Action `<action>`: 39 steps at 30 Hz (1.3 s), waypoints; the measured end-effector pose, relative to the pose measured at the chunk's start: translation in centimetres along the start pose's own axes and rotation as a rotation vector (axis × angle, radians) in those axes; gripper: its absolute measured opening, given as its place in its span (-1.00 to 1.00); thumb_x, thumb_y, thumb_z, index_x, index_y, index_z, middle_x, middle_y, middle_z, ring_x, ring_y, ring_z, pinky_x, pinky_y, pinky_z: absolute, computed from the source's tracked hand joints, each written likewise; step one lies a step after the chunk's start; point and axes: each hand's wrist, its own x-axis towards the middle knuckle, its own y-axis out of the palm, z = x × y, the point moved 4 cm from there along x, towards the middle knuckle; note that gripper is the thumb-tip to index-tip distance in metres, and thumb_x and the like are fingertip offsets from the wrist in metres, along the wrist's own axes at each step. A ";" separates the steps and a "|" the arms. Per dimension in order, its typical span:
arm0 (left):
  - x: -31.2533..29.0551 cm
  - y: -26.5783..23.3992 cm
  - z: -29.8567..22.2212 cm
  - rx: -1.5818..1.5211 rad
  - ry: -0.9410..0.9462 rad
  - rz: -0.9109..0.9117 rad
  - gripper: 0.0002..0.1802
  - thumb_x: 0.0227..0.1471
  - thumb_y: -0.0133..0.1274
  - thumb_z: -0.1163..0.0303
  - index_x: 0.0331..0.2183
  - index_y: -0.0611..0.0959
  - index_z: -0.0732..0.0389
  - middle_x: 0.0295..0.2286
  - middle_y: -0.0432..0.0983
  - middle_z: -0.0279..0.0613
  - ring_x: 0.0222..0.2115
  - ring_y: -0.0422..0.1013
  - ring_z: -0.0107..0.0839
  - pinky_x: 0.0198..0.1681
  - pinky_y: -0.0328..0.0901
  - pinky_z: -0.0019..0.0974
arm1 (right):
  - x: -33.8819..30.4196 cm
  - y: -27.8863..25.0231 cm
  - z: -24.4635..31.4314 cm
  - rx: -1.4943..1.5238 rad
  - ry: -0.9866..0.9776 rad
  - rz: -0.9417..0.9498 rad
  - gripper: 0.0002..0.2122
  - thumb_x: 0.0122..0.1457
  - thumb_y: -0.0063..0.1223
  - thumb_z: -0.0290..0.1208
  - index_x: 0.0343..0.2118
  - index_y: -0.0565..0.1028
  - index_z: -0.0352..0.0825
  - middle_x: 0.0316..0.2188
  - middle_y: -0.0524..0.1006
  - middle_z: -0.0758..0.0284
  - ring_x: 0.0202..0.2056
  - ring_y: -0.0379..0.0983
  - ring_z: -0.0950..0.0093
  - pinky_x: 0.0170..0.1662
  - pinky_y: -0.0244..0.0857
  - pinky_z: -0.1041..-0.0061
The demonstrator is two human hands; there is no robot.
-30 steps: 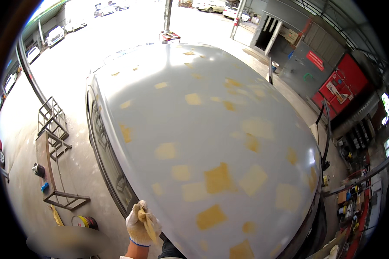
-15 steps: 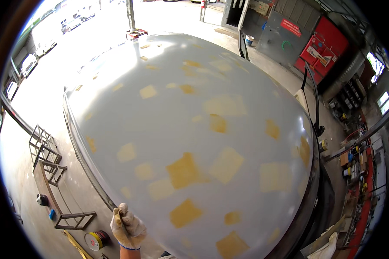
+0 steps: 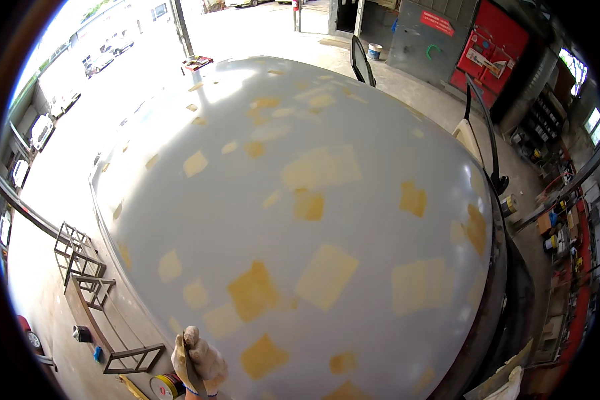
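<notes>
My left hand [image 3: 208,363], in a white knitted glove, is closed at the near left of a pale grey car roof [image 3: 387,233]. Its thumb and fingers pinch a thin, flat, dark blade [image 3: 192,368], seen nearly edge-on. I cannot tell whether the blade touches the roof. Dark and pale yellow patches cover the roof, among them a dark yellow patch [image 3: 253,291] and a pale yellow patch [image 3: 327,277]. My right hand is not in view.
Left of the car stand a metal trestle [image 3: 90,293], a dark pot [image 3: 82,333] and a paint can [image 3: 165,387]. A door frame [image 3: 490,137] sticks up at right. Cluttered shelves [image 3: 563,257] line the right side. A red tray [image 3: 197,63] stands beyond the roof.
The view has shifted, so the roof patches sit lower and further left, and the trestle further right. My left hand is slightly lower in the picture, still gripping the blade.
</notes>
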 end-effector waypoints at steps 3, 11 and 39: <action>1.0 1.0 0.6 0.046 -0.038 0.199 -0.70 0.27 -0.27 0.20 -0.22 0.44 0.21 -0.61 0.27 -0.35 -0.76 0.05 -0.57 -0.72 0.02 -0.44 | 0.6 0.1 -0.3 0.018 0.025 0.025 -0.69 0.20 -0.01 -0.21 -0.06 0.44 -0.23 -0.28 0.53 0.31 -0.28 0.44 0.39 -0.20 0.37 0.28; 1.8 1.2 1.6 0.131 -0.023 0.225 -0.75 0.26 -0.23 0.24 -0.21 0.43 0.21 -0.58 0.36 -0.33 -0.75 0.13 -0.62 -0.71 0.09 -0.52 | 2.2 -0.3 -0.9 -0.106 -0.001 0.022 -0.69 0.21 -0.03 -0.20 -0.05 0.43 -0.21 -0.28 0.51 0.32 -0.26 0.43 0.40 -0.19 0.35 0.29; 5.7 9.2 -1.5 1.469 0.451 -0.126 -0.72 -0.04 -0.09 0.71 -0.20 0.45 0.46 -0.33 0.44 0.07 -0.40 0.40 -0.08 -0.33 0.36 -0.28 | -11.5 28.6 0.8 -0.833 -1.418 0.878 -0.74 -0.07 0.01 -0.61 -0.25 0.53 -0.31 -0.28 0.53 0.16 -0.24 0.49 0.24 -0.08 0.37 0.27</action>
